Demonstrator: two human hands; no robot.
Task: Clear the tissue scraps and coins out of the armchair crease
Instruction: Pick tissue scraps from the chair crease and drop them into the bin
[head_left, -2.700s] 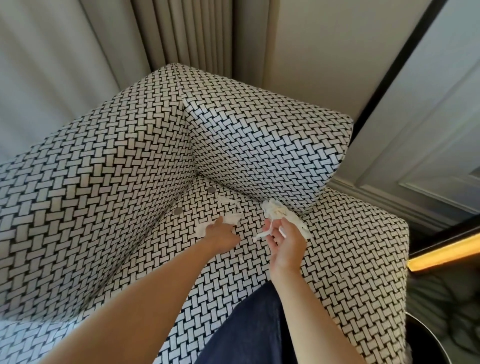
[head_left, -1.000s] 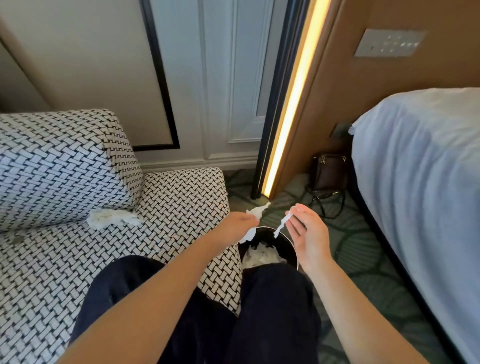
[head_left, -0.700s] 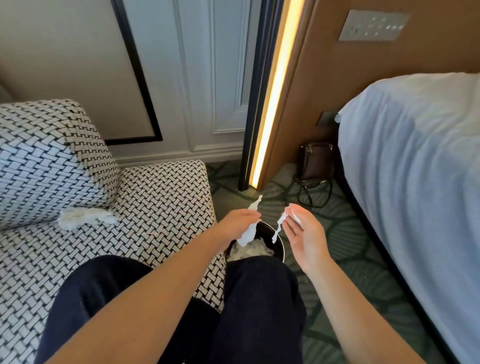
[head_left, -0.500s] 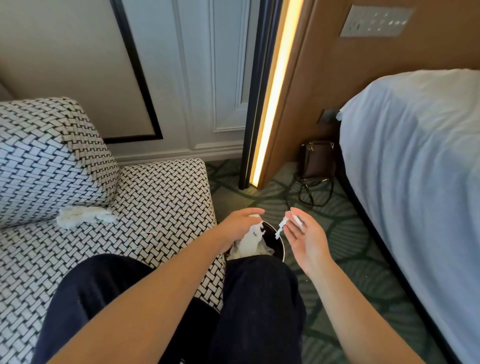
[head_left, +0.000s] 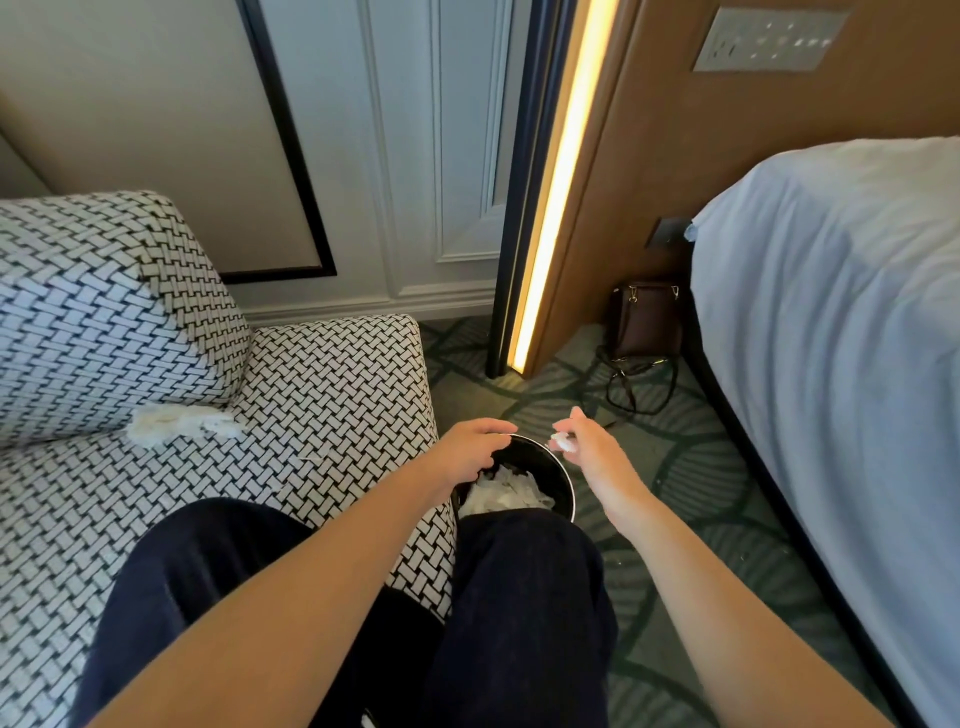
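Left hand (head_left: 470, 452) empty now — scrap (head_left: 504, 491) in bin (head_left: 570, 493)

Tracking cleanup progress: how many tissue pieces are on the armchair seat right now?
2. A crumpled wad lies at the cushion's base; a thin sliver lies on the seat toward the front. The right hand pinches another scrap at the bin's rim. More may hide under the legs.

your armchair seat (head_left: 332, 384) carries a crumpled tissue wad (head_left: 176, 423) in the crease, touching the cushion (head_left: 104, 312). on the green carpet (head_left: 691, 467) stand a black bin (head_left: 558, 470) and a brown handbag (head_left: 647, 322).
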